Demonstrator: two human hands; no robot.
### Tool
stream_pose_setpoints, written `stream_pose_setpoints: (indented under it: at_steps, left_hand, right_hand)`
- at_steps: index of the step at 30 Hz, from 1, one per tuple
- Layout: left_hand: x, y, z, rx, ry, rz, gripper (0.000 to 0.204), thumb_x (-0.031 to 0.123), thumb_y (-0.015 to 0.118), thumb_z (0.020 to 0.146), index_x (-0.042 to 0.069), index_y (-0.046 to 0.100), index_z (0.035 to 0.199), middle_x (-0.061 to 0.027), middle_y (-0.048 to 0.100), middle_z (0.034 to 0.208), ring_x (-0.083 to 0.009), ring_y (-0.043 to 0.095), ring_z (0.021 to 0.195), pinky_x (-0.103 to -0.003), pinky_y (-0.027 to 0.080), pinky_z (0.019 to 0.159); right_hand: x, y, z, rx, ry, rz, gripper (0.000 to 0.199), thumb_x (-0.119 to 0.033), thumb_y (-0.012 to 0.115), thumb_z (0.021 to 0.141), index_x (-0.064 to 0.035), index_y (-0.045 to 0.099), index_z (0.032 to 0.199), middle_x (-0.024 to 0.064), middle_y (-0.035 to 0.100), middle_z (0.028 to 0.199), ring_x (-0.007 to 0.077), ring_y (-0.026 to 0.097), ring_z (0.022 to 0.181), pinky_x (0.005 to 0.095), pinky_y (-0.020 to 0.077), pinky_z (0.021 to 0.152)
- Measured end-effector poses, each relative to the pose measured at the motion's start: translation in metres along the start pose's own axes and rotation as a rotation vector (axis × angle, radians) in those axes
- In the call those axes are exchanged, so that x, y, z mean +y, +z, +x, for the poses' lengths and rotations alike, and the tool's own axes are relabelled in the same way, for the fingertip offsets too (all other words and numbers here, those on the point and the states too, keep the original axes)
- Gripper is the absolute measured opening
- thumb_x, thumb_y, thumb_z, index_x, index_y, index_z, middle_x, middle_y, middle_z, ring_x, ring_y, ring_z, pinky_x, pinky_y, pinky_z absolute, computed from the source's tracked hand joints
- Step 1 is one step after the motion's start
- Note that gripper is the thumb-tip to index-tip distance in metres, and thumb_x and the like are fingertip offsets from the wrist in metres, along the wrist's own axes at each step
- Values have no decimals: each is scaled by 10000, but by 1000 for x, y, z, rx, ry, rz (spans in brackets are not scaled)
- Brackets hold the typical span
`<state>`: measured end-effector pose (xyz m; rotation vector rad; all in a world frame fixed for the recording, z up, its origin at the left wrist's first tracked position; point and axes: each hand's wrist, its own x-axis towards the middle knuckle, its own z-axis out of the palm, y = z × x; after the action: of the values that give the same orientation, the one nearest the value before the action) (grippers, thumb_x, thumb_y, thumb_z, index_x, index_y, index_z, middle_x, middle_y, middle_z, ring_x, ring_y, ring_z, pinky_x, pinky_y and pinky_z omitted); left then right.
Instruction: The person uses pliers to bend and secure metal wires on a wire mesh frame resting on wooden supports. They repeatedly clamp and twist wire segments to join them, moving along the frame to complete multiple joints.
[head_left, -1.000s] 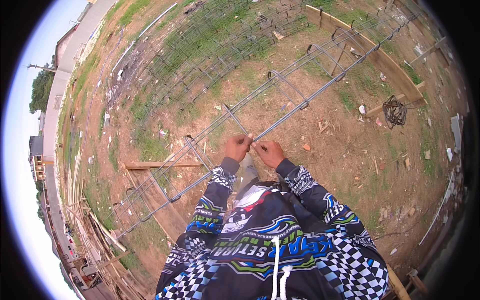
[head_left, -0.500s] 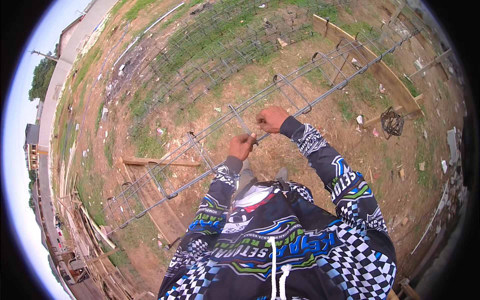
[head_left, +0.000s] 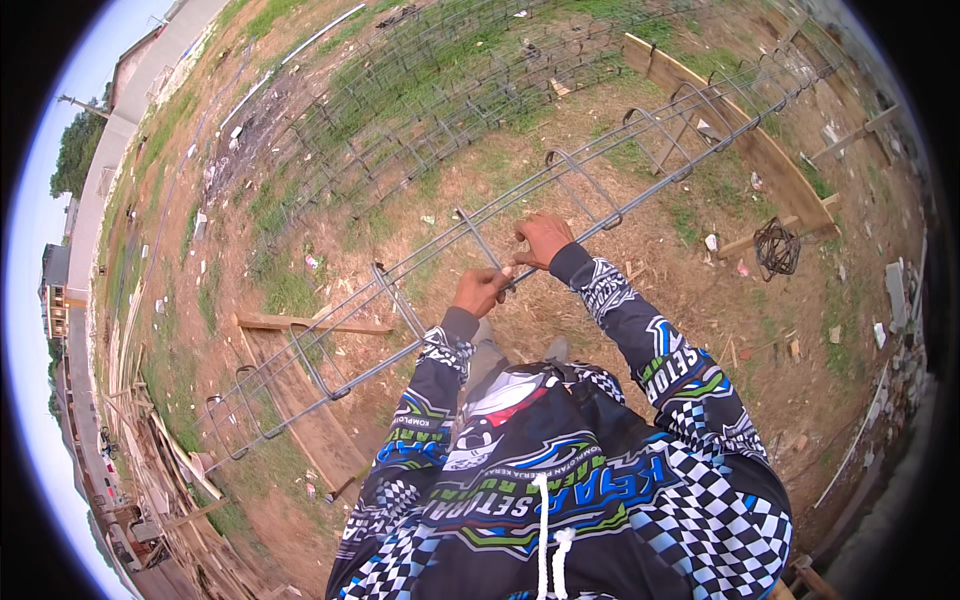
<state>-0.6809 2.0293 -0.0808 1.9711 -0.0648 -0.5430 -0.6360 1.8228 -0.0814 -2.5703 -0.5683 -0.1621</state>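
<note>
A long rebar cage [head_left: 403, 350] of steel bars and bent stirrups runs across in front of me, from lower left to upper right. My left hand [head_left: 481, 292] is closed at the cage's near bar, thumb up, where a stirrup [head_left: 482, 240] meets it. Just right of it my right hand [head_left: 546, 241] is bent over the same bar, its fingers curled and fingertips close to my left thumb. Whatever lies between the right fingertips is too small to make out.
Wooden boards stand under the cage at left [head_left: 300, 400] and right [head_left: 740, 130]. A dark wire coil [head_left: 776, 248] hangs at a timber on the right. Beyond lies more rebar mesh [head_left: 400, 130] on grass. A timber pile [head_left: 170, 470] is at far left.
My right hand has shifted slightly and turned, its fingertips coming down nearer to my left thumb. The left hand stays at the same stirrup joint. The view has tilted a little.
</note>
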Motion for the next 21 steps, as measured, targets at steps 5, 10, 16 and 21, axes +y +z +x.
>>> stream_pose_setpoints:
  at_steps: [5,10,16,21]
  left_hand:
    - [7,4,0,-8,50,35,476,401,605,955,5,706,710,-13,577,548,-110,484,508,-305,389,506]
    - [6,3,2,-52,30,-8,493,411,606,952,8,695,683,-16,577,547,-105,485,512,-306,384,506]
    - [2,2,-2,-27,42,-4,493,405,603,958,-1,700,697,-23,579,548,-103,486,506,-306,382,495]
    - [12,-4,-5,-83,-48,-131,465,394,613,963,-2,732,751,-37,623,581,-98,516,499,-289,405,458]
  right_hand:
    - [-42,10,-93,145,10,197,286,-155,692,805,-35,668,1064,157,663,1107,341,586,1139,479,421,1027]
    - [-44,32,-94,300,-160,-234,278,-86,579,854,-37,660,1115,168,649,1161,348,593,1135,508,426,1038]
    - [-68,-29,-86,-245,184,157,183,-162,575,868,-23,653,959,209,678,831,398,652,811,493,495,756]
    - [-70,-21,-81,-121,304,311,195,-163,559,867,-14,667,929,233,650,750,441,637,721,518,500,685]
